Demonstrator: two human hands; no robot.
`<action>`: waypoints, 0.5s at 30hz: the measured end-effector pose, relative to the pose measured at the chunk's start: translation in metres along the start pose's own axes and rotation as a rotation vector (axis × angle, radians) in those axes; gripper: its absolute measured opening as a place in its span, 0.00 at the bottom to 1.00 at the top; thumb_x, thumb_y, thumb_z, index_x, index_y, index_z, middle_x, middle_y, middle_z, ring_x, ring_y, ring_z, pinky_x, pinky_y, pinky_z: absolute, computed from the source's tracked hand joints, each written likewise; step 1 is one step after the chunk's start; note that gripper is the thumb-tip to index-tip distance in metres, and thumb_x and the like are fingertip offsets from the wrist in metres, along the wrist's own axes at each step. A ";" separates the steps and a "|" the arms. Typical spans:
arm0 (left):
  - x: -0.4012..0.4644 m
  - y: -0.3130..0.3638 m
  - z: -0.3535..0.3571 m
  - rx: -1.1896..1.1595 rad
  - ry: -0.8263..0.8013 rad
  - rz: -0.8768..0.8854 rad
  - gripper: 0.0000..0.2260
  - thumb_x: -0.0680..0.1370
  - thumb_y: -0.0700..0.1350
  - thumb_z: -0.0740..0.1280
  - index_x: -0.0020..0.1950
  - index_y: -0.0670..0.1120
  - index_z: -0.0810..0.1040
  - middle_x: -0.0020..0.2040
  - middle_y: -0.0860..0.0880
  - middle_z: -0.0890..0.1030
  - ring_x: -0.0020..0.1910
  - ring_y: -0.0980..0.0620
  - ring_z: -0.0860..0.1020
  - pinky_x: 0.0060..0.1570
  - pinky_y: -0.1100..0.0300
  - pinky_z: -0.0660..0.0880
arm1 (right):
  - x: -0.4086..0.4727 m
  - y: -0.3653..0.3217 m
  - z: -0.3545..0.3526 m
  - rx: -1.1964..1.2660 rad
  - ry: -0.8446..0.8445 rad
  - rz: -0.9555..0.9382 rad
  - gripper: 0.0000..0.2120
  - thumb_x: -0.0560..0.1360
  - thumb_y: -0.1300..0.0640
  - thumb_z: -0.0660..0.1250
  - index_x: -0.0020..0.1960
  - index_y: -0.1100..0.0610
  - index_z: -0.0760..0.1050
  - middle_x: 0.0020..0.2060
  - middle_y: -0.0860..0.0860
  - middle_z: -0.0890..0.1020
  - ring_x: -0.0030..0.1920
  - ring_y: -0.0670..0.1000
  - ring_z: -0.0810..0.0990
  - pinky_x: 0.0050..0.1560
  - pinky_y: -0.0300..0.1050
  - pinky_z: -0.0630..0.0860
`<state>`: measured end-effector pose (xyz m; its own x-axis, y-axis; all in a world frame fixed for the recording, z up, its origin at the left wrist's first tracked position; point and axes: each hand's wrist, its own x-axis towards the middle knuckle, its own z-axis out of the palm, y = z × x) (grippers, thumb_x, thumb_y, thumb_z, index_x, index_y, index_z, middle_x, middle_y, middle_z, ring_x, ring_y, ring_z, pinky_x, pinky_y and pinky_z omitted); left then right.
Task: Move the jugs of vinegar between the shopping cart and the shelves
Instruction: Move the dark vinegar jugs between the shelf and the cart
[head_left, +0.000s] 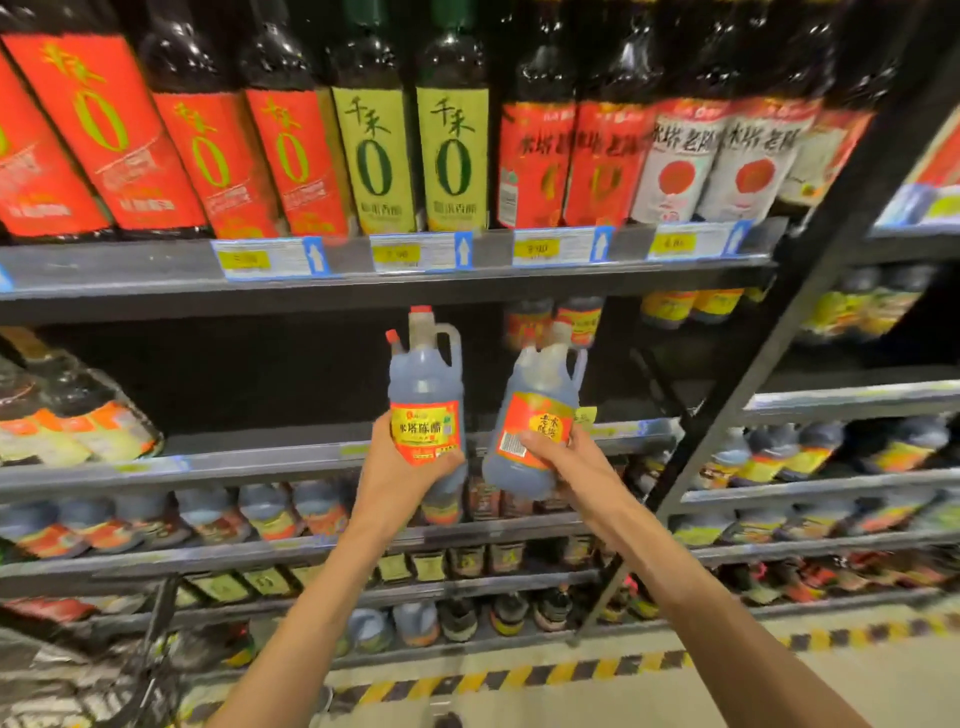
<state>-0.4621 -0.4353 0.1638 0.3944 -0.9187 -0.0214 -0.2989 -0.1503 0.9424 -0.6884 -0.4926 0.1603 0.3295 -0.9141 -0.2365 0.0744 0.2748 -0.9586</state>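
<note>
Two dark vinegar jugs with red and yellow labels are held up in front of a mostly bare shelf (249, 457). My left hand (400, 467) grips the left jug (426, 384) round its lower body; it stands upright with its red cap on top. My right hand (561, 462) grips the right jug (535, 415), which tilts to the right, its handle facing right. The two jugs sit close together without touching. Part of the shopping cart (130, 670) shows at the bottom left, blurred.
Tall dark bottles (374, 156) fill the shelf above, over price tags (421, 252). Lower shelves hold several small jugs (270, 512). More bottles lie at the shelf's left end (78, 415). A black upright post (769, 353) slants at the right. Yellow-black floor tape (519, 675) runs below.
</note>
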 end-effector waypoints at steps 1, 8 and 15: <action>0.008 0.007 0.010 -0.011 -0.012 0.015 0.29 0.68 0.43 0.82 0.62 0.52 0.70 0.51 0.57 0.80 0.45 0.65 0.80 0.46 0.63 0.77 | 0.005 -0.004 -0.010 0.009 0.020 -0.006 0.38 0.67 0.42 0.80 0.72 0.49 0.69 0.61 0.51 0.84 0.59 0.54 0.85 0.62 0.60 0.80; 0.082 0.034 0.067 0.006 -0.071 0.057 0.30 0.65 0.48 0.84 0.59 0.51 0.71 0.49 0.54 0.83 0.46 0.56 0.83 0.45 0.57 0.80 | 0.037 -0.038 -0.063 -0.040 0.193 -0.080 0.41 0.64 0.38 0.79 0.71 0.54 0.71 0.60 0.52 0.85 0.59 0.54 0.85 0.61 0.57 0.80; 0.126 0.039 0.121 0.048 -0.168 -0.013 0.21 0.69 0.47 0.81 0.45 0.56 0.68 0.48 0.52 0.80 0.48 0.52 0.79 0.48 0.57 0.77 | 0.071 -0.063 -0.095 -0.091 0.361 -0.133 0.32 0.70 0.47 0.79 0.69 0.56 0.72 0.59 0.53 0.85 0.57 0.53 0.85 0.61 0.55 0.80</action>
<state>-0.5292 -0.6016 0.1573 0.2492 -0.9641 -0.0923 -0.3373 -0.1757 0.9249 -0.7592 -0.6036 0.1890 -0.0310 -0.9905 -0.1338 0.0048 0.1337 -0.9910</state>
